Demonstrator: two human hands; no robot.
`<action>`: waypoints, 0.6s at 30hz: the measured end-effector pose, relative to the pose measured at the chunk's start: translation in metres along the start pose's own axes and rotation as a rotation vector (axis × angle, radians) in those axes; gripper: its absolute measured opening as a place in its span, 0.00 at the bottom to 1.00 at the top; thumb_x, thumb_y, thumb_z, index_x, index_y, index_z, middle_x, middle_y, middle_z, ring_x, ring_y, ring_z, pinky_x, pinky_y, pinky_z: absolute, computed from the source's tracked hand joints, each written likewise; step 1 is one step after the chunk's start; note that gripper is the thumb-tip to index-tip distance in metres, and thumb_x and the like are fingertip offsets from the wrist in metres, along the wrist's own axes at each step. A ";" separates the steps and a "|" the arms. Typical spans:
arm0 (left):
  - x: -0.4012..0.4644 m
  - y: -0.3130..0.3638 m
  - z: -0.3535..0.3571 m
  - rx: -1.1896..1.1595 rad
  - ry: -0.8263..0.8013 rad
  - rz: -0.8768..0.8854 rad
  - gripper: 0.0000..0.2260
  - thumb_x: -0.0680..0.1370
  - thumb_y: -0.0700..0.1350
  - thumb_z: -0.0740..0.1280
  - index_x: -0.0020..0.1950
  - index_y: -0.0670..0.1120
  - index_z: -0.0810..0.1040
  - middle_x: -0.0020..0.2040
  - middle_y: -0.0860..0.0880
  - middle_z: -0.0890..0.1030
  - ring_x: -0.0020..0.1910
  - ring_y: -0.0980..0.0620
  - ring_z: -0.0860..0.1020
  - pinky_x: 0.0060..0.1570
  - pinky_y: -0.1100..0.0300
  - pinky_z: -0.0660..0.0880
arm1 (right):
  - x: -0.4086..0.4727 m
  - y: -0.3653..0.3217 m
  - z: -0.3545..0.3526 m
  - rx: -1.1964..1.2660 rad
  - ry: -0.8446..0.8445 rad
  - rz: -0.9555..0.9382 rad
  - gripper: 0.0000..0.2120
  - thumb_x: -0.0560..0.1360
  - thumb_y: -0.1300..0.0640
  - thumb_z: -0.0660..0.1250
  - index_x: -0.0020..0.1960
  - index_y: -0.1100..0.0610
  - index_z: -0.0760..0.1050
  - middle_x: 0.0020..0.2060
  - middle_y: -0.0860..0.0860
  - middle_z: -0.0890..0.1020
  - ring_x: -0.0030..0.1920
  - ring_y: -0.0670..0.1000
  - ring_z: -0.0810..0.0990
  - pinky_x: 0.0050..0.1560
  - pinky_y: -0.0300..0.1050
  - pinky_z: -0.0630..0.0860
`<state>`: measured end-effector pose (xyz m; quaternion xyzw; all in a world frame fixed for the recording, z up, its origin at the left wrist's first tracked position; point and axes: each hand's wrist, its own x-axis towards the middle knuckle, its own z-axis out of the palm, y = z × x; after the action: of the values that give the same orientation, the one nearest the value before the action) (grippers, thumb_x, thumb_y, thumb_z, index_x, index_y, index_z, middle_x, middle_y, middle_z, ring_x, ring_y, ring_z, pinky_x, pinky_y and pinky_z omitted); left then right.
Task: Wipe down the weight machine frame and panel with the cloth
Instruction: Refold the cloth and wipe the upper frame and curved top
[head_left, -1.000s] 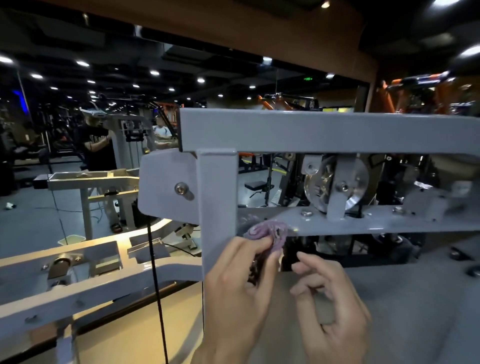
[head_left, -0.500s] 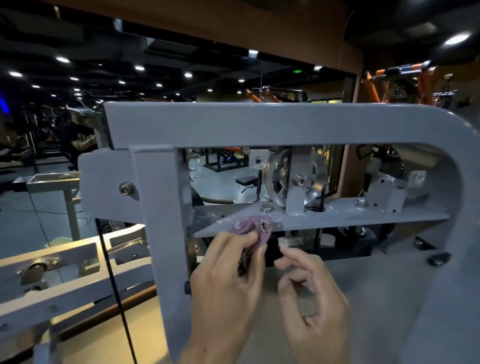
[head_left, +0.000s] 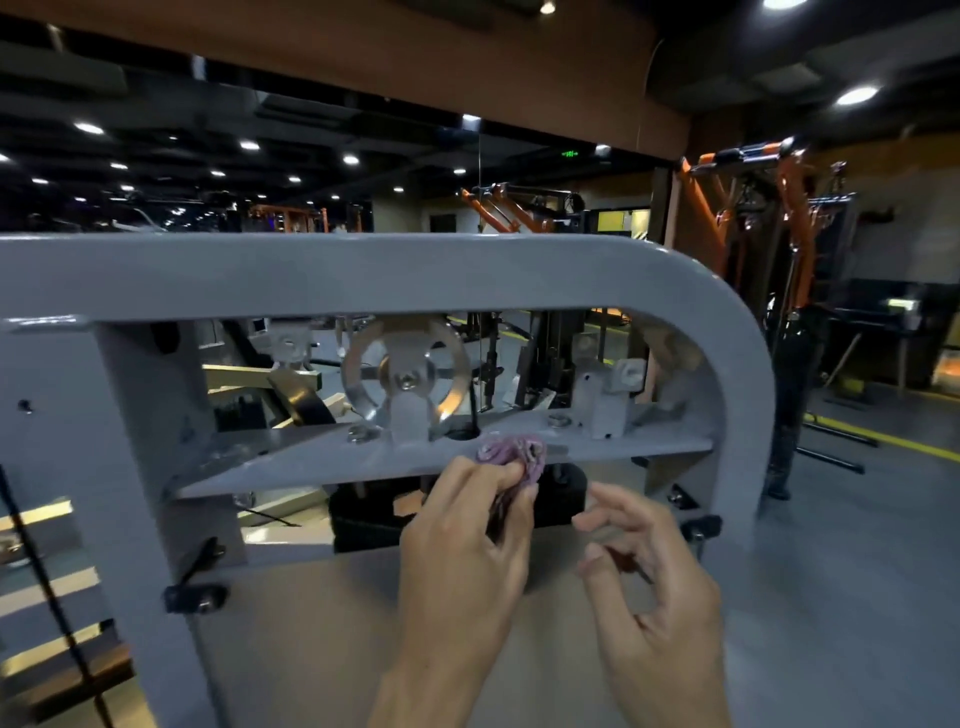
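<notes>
Cloth (head_left: 511, 453), bunched in my left hand (head_left: 470, 540), presses on the grey crossbar (head_left: 291, 462), whose long axis runs left-right; unwiped bar stretches right toward the frame (head_left: 737, 332). My right hand (head_left: 649, 582) hovers beside, loosely curled, holding nothing.

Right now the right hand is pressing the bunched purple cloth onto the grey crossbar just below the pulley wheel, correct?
Not quite: the head view shows the left hand gripping the purple cloth against the grey crossbar below the pulley wheel. The right hand hovers beside it, holding nothing.
</notes>
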<state>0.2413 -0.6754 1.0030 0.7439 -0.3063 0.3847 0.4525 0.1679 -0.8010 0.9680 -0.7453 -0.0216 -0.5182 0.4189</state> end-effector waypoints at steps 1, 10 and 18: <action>0.000 0.006 0.007 -0.001 -0.008 0.002 0.03 0.78 0.45 0.73 0.51 0.48 0.83 0.45 0.57 0.77 0.42 0.59 0.77 0.42 0.66 0.73 | 0.002 0.004 -0.009 0.002 -0.002 0.008 0.24 0.75 0.62 0.66 0.63 0.38 0.74 0.50 0.45 0.83 0.45 0.50 0.84 0.46 0.43 0.80; 0.010 0.040 0.054 0.018 -0.183 0.005 0.05 0.77 0.48 0.75 0.51 0.50 0.84 0.45 0.60 0.78 0.44 0.62 0.76 0.45 0.76 0.68 | 0.019 0.032 -0.065 0.022 -0.001 0.010 0.24 0.74 0.62 0.66 0.61 0.37 0.75 0.48 0.46 0.84 0.43 0.52 0.84 0.46 0.46 0.80; 0.057 0.063 -0.014 -0.263 -0.437 0.035 0.07 0.79 0.43 0.73 0.54 0.55 0.83 0.50 0.58 0.82 0.50 0.55 0.81 0.49 0.67 0.75 | 0.060 0.000 -0.074 0.147 -0.125 -0.069 0.24 0.72 0.58 0.71 0.61 0.34 0.75 0.49 0.44 0.85 0.44 0.47 0.85 0.44 0.34 0.78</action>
<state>0.2155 -0.6947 1.0829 0.7388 -0.4569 0.1794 0.4617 0.1399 -0.8733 1.0235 -0.7423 -0.1112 -0.4819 0.4521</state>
